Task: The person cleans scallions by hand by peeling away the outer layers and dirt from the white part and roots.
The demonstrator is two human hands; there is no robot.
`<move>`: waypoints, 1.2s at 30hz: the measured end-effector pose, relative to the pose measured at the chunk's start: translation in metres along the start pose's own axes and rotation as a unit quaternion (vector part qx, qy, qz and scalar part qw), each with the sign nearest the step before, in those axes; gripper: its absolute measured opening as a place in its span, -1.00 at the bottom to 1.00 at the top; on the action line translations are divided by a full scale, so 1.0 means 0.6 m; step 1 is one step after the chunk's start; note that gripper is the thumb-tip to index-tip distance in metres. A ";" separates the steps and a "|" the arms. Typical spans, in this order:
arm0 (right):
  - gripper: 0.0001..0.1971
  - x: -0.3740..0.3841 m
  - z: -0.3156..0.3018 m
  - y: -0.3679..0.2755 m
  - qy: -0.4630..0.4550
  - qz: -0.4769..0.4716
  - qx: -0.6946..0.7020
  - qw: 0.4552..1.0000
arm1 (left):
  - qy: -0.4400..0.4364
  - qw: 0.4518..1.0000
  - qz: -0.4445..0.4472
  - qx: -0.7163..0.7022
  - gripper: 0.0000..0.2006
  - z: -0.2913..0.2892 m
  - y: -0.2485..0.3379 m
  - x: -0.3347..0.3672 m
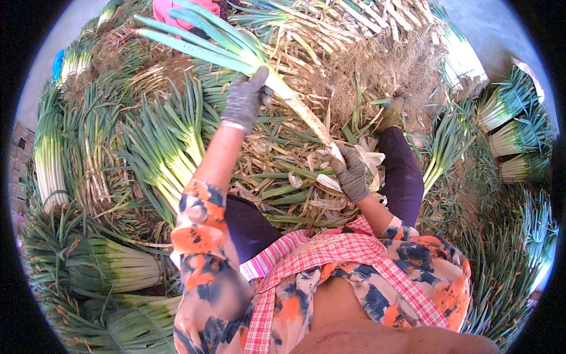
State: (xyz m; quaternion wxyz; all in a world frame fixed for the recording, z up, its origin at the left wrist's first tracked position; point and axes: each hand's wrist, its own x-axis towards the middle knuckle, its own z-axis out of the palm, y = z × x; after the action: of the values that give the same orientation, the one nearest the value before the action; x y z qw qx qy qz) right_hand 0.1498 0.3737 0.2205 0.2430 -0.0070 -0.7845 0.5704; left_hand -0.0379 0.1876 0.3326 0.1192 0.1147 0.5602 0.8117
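A long green onion (295,103) with a white stalk and green leaves stretches from upper left to centre. My left hand (244,97), in a grey glove, grips it where the leaves meet the stalk. My right hand (352,174), also grey-gloved, is closed on the stalk's lower end and on dry outer skin hanging from it. Under both hands lies a heap of peeled husks and leaf scraps (283,183), between my dark-trousered knees.
Bundles of green onions lie all around: at left (50,159), lower left (118,268), right (519,133) and lower right (507,277). A pile of rooty, uncleaned onions (377,65) sits ahead. A pink object (168,9) shows at the top.
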 end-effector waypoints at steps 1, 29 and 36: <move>-0.68 -0.004 0.003 0.001 0.008 0.014 0.027 1.000 | 0.034 0.999 0.038 0.004 -0.80 0.011 -0.011 0.004; -0.64 0.108 0.119 -0.050 -0.327 0.158 0.226 0.904 | -0.017 0.906 -0.040 -0.421 -0.76 -0.173 -0.116 0.130; -0.62 -0.029 -0.032 -0.047 -0.400 0.270 0.066 0.874 | 0.083 0.901 0.036 -0.425 -0.63 -0.413 -0.069 0.032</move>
State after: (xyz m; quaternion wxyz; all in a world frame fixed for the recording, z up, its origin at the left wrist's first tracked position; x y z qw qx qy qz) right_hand 0.1799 0.3761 0.2439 -0.2545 0.0262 -0.7431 0.6184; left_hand -0.1328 -0.0108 0.2092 0.0802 0.0057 0.1655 0.9829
